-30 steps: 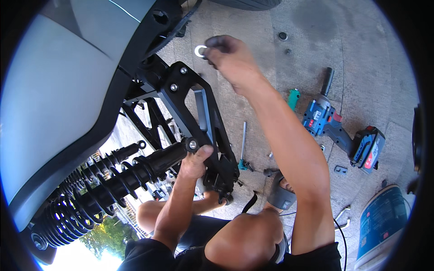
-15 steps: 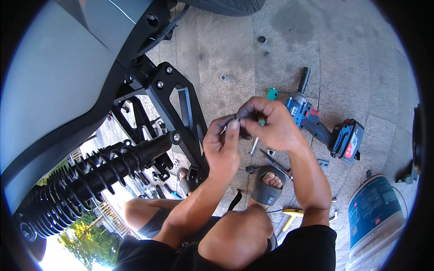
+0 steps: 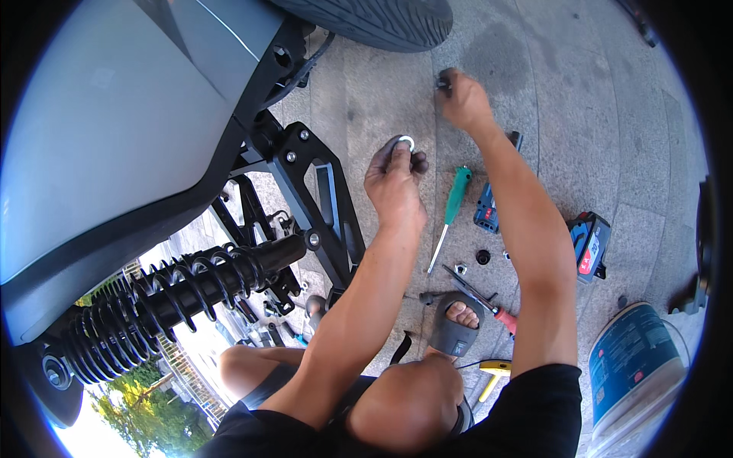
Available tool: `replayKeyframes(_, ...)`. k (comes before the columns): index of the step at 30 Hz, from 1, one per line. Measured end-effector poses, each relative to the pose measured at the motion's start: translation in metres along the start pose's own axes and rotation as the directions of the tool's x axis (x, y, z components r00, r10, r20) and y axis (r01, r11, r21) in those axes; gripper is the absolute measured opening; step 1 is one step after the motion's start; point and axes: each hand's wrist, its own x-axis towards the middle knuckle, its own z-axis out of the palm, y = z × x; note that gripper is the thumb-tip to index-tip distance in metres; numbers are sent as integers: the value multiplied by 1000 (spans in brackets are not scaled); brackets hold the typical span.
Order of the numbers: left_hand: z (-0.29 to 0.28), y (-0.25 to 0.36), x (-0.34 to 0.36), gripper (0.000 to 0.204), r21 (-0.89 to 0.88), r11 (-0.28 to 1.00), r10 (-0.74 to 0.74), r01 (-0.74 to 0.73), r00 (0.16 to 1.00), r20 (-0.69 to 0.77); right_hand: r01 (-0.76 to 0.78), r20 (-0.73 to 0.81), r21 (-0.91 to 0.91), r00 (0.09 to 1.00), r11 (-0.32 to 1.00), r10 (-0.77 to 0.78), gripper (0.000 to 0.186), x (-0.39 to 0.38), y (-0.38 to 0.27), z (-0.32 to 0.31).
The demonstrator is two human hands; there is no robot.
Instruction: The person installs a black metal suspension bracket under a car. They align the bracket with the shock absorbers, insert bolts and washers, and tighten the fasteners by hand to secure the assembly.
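Note:
My left hand (image 3: pixel 395 172) is raised over the paving, thumb and fingers pinching a shiny silver ring like a washer (image 3: pixel 408 142). Farther out, my right hand (image 3: pixel 464 101) reaches to the ground, its fingers closed on a small dark round part (image 3: pixel 443 82); motion blurs it a little. Left of my hands stands a vehicle's black swing-arm-like bracket (image 3: pixel 324 191) with bolts in it. A black coil-spring shock absorber (image 3: pixel 175 301) runs from it to the lower left. Between my forearms lies a green-handled screwdriver (image 3: pixel 456 197).
A blue cordless impact wrench (image 3: pixel 485 210) lies partly under my right forearm. Near my sandalled foot are a dark ring-shaped part (image 3: pixel 482 257), a nut (image 3: pixel 460 269), red-handled pliers (image 3: pixel 504 319) and a yellow-handled tool (image 3: pixel 495 369). A bucket (image 3: pixel 637 359) stands right; a tyre (image 3: pixel 382 23) is ahead.
My hands have parted. The right one has moved forward to the dark round part on the ground; the left has risen slightly, with the silver ring now showing. The view has shifted a little.

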Motion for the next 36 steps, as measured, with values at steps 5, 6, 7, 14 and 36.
replayKeyframes(5,2,-4,9,17,-31,996,87,-86,996,21,218,-2,313,973,924,-229,38,-64,-46,-41)
replayKeyframes(6,1,-5,8,17,-23,994,106,-105,994,38,303,-54,322,952,897,-302,37,-75,-53,-49)
replayKeyframes(7,-1,-6,7,18,-14,992,125,-125,991,55,200,-2,324,978,925,-211,36,-84,-59,-54)
replayKeyframes(14,-13,-9,-10,25,272,875,325,-400,903,282,233,-80,336,972,912,-219,36,-113,-69,-59)
replayKeyframes(36,-36,30,-12,18,72,949,274,-307,916,295,515,-331,336,848,788,-414,43,-113,-87,-32)
